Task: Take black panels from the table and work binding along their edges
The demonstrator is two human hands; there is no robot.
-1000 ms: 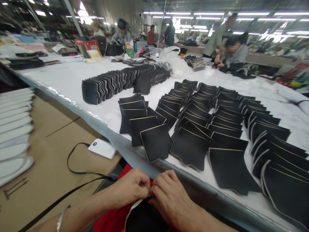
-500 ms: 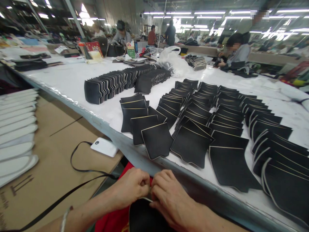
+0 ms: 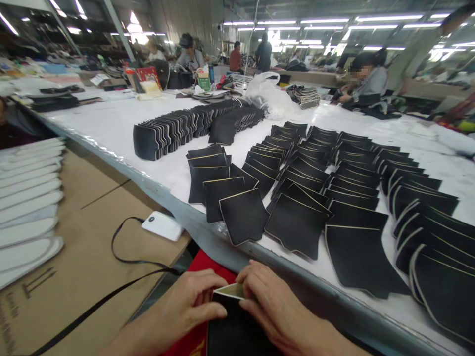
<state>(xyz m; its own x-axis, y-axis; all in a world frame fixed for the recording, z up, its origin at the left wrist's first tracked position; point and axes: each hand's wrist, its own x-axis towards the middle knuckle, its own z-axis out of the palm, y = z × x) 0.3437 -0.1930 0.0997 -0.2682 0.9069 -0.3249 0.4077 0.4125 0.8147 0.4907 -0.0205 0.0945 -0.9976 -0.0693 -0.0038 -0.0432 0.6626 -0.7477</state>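
Note:
A black leather-like panel (image 3: pixel 233 330) with a pale cut edge is between my hands at the near table edge, above a red cloth. Its tan inner side shows at the top, where the material is folded or layered. My left hand (image 3: pixel 198 299) grips its upper left corner, thumb on the black face and fingers behind. My right hand (image 3: pixel 272 304) pinches the upper right edge, with the fingers curled over it. Closest to my hands on the table are similar black panels (image 3: pixel 243 216) with light edges, lying in overlapping rows. The lower part of the held panel is cut off by the frame.
Dark curved pieces (image 3: pixel 145 142) stand in a long row farther back, near a white plastic bag (image 3: pixel 265 91). On the cardboard (image 3: pixel 96 198) at left are a white device (image 3: pixel 162 226) with a black cord and a row of white pieces (image 3: pixel 29 225). Several people work beyond.
My left hand has shifted left and down and its fingers have opened out along the panel's corner. More of the panel's tan inside shows now. The view has shifted slightly.

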